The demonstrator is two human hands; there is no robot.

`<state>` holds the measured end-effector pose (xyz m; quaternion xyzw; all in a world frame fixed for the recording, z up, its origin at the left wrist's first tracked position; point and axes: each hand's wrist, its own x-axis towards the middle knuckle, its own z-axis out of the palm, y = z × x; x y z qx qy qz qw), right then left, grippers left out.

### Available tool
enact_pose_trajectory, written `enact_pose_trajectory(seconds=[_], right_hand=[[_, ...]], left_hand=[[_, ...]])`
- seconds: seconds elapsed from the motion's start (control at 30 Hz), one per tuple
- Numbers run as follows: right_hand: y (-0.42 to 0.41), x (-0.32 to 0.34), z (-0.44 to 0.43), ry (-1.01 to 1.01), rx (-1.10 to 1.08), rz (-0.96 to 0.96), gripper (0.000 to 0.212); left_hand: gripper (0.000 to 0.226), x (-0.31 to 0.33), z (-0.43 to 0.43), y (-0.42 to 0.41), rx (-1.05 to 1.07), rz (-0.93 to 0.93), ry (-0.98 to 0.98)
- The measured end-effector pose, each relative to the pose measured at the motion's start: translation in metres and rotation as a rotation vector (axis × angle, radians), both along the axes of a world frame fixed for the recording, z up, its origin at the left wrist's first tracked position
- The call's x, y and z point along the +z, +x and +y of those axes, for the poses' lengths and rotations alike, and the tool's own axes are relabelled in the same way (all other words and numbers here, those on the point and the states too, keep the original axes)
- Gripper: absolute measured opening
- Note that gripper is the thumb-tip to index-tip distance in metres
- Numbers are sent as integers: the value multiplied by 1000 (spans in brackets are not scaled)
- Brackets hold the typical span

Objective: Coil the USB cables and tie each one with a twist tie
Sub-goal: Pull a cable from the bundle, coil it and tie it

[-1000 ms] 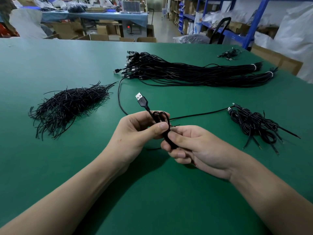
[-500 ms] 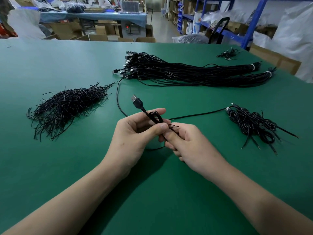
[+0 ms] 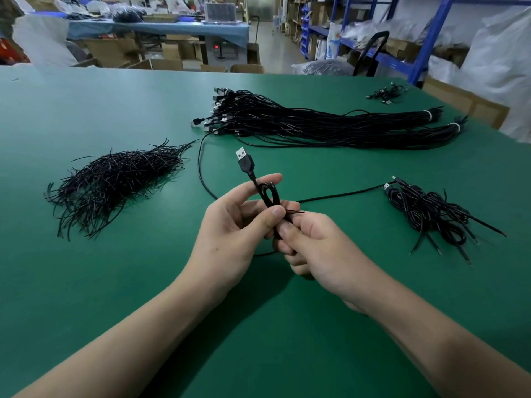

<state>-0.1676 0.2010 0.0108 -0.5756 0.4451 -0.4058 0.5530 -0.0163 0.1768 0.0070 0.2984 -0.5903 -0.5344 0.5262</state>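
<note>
Green warehouse bench (image 3: 86, 297): left hand (image 3: 230, 228) and right hand (image 3: 316, 248), both curled, pinch the coiled, limp, light USB cable (image 3: 268, 193) above it, likely best held at its waist beside the twist tie (image 3: 297, 212).

Place: a warehouse packing floor, where I work. Evidence:
- my wide green worktable (image 3: 86, 116)
- banded bundles of black USB cables (image 3: 330, 127), in bulk
- a loose heap of twist ties (image 3: 115, 182)
- blue steel shelving (image 3: 431, 38) loaded with stock
- cardboard cartons (image 3: 169, 64) on the floor
- large white sacks (image 3: 500, 61)
- a second, blue-covered table (image 3: 172, 28) beyond mine
</note>
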Motion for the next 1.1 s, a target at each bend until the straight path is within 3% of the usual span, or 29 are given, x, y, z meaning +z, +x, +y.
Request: enact_pose_trajectory(seconds=[0.23, 0.33, 0.47, 0.67, 0.8, 1.1], right_hand=[[2, -1, 0, -41, 17, -60, 33], [-6, 5, 1, -153, -23, 74, 21], [-16, 4, -2, -373, -315, 279, 6], [-15, 6, 0, -536, -362, 298, 11], [-16, 3, -1, -498, -348, 348, 13], [-22, 6, -5, -145, -204, -44, 9]], left_hand=[[29, 2, 1, -1, 15, -15, -14], [28, 3, -2, 1, 30, 18, 15], [29, 1, -4, 3, 52, 35, 48], [30, 0, -4, 3, 5, 45, 89], [32, 0, -3, 4, 8, 10, 65], [44, 6, -1, 5, -99, -5, -42]])
